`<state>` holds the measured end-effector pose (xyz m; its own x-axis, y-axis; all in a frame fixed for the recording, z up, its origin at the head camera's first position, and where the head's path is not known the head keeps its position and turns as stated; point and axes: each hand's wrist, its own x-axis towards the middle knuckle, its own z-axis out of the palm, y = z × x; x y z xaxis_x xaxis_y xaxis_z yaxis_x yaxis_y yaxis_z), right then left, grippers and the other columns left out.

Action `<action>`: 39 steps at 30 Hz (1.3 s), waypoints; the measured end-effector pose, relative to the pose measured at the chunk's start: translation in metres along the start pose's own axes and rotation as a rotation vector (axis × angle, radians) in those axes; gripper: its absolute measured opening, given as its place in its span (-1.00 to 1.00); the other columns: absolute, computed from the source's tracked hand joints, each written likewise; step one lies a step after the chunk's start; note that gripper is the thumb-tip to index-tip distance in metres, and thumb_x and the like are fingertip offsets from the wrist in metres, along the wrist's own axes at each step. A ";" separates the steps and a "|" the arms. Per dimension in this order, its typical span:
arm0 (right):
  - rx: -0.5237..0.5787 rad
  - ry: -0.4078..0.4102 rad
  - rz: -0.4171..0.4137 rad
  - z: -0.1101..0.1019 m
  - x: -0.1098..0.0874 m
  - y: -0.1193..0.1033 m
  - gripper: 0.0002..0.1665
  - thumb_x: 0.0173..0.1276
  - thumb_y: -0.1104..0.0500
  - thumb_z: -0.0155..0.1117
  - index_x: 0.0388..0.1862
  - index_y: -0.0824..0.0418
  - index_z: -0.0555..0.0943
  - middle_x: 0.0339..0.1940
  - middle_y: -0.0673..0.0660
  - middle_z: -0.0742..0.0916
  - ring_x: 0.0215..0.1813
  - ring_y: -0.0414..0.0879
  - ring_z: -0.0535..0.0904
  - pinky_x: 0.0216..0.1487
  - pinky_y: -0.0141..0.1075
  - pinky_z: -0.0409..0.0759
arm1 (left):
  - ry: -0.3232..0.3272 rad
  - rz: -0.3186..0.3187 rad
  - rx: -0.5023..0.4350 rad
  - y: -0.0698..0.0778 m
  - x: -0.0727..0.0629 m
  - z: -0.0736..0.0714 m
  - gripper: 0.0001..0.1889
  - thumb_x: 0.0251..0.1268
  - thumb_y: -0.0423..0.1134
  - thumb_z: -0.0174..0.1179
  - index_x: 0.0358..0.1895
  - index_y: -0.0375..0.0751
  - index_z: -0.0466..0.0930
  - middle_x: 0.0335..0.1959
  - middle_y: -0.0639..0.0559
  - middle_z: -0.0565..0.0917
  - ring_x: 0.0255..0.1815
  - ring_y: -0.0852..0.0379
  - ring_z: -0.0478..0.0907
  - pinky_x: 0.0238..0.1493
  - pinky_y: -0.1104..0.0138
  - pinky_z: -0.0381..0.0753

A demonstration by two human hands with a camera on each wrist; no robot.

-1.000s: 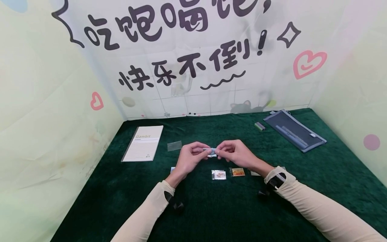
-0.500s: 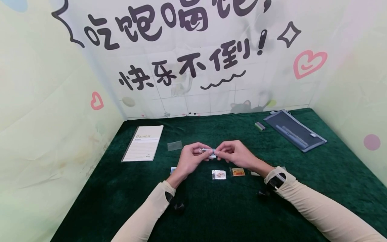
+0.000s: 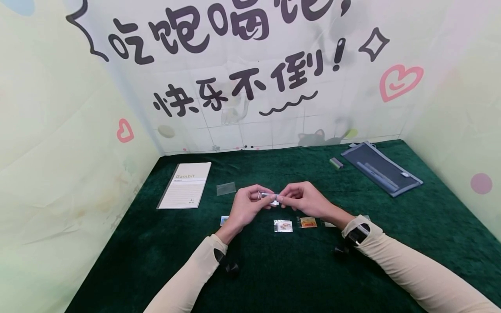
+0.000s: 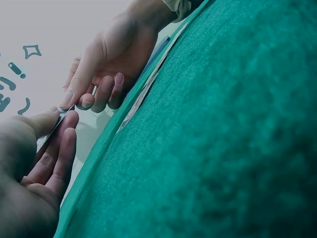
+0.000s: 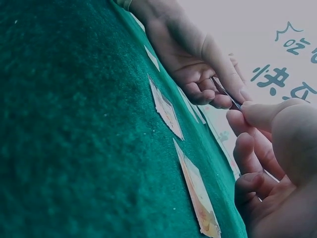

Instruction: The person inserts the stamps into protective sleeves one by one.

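Between both hands, above the green cloth, is a small card in a shiny clear sleeve (image 3: 275, 202), seen nearly edge-on. My left hand (image 3: 246, 205) pinches its left end between thumb and fingers. At the other end, the thumb and index finger of my right hand (image 3: 304, 199) pinch it; the fingertips meet closely in the right wrist view. Fingers cover most of the card. On the cloth below lie a pale picture card (image 3: 284, 226) and an orange picture card (image 3: 308, 222), both in clear sleeves. A blue-edged card (image 3: 224, 220) is partly hidden behind my left wrist.
An empty-looking clear sleeve (image 3: 226, 188) lies left of the hands, beside a notebook (image 3: 185, 186). Toward the back right are a small green-and-purple block (image 3: 336, 163) and a blue mesh zip pouch (image 3: 379, 168) with pens inside. Another pale card (image 3: 330, 224) shows by my right wrist.
The card between the hands has tilted, so its blue face shows less now than a second ago. Both hands stay nearly in place, with slight finger movement.
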<state>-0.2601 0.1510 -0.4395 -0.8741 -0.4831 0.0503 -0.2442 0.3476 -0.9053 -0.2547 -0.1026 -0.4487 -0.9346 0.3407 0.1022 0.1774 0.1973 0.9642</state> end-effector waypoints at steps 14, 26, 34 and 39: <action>0.019 -0.002 0.044 0.003 -0.001 -0.001 -0.66 0.64 -0.20 0.28 0.13 -0.03 0.70 -0.14 0.10 0.83 -0.27 0.09 0.70 -0.15 -0.14 0.68 | -0.035 0.024 0.066 -0.002 0.003 -0.002 -0.74 0.47 0.09 0.42 0.03 0.08 0.79 -0.18 0.08 0.90 -0.14 0.07 0.86 0.00 0.16 0.82; 0.023 -0.008 0.007 0.002 -0.001 0.001 -0.74 0.68 -0.10 0.24 0.10 0.00 0.70 -0.17 0.11 0.82 -0.31 0.07 0.67 -0.18 -0.18 0.64 | -0.062 0.008 0.050 -0.002 0.001 -0.001 -0.68 0.44 0.14 0.43 0.07 0.08 0.78 -0.18 0.06 0.90 -0.11 0.06 0.86 0.05 0.18 0.80; 0.017 0.027 -0.001 0.000 0.000 0.002 -0.77 0.68 -0.05 0.24 0.09 0.02 0.69 -0.20 0.11 0.82 -0.32 0.06 0.65 -0.21 -0.22 0.63 | -0.147 -0.046 -0.013 0.003 0.005 -0.014 -0.62 0.62 0.10 0.25 0.20 -0.06 0.74 0.04 0.00 0.88 0.03 0.02 0.85 0.12 0.21 0.82; 0.030 0.049 0.002 -0.001 0.000 0.001 -0.71 0.67 -0.11 0.27 0.11 0.04 0.69 -0.19 0.13 0.83 -0.30 0.05 0.65 -0.21 -0.23 0.62 | -0.136 -0.048 -0.014 0.005 0.006 -0.022 -0.71 0.63 -0.06 0.26 0.19 -0.11 0.74 0.03 -0.04 0.88 0.03 0.01 0.86 0.12 0.21 0.82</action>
<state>-0.2605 0.1526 -0.4401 -0.8944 -0.4421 0.0681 -0.2302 0.3244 -0.9175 -0.2662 -0.1199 -0.4379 -0.8912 0.4530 0.0230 0.1286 0.2037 0.9706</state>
